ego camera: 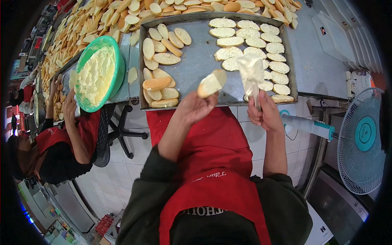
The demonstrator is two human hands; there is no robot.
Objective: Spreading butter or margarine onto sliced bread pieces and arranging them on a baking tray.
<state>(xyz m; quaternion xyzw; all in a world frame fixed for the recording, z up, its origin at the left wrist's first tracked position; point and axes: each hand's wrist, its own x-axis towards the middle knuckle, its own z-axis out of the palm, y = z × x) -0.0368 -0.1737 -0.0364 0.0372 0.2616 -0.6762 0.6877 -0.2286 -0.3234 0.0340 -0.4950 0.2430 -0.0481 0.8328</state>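
My left hand (pixel 199 105) holds a bread slice (pixel 211 83) partly covered with pale cream, above the front of a metal baking tray (pixel 196 103). In my right hand (pixel 265 111) is a spatula (pixel 251 72), its blade thickly coated with cream. Under and beyond the spatula, on the tray's right side, lie rows of cream-coated bread slices (pixel 230 42). Plain bread slices (pixel 167 58) rest on the tray's left side, some overlapping. Left of the tray stands a green plastic bowl (pixel 118 73) filled with cream (pixel 98 76).
A large pile of bread slices (pixel 70 36) spreads behind the tray and to the left. A co-worker (pixel 64 144) in a red apron is at the left, one hand near the bowl. On the right are a clear plastic container (pixel 333 38) and a standing fan (pixel 364 134).
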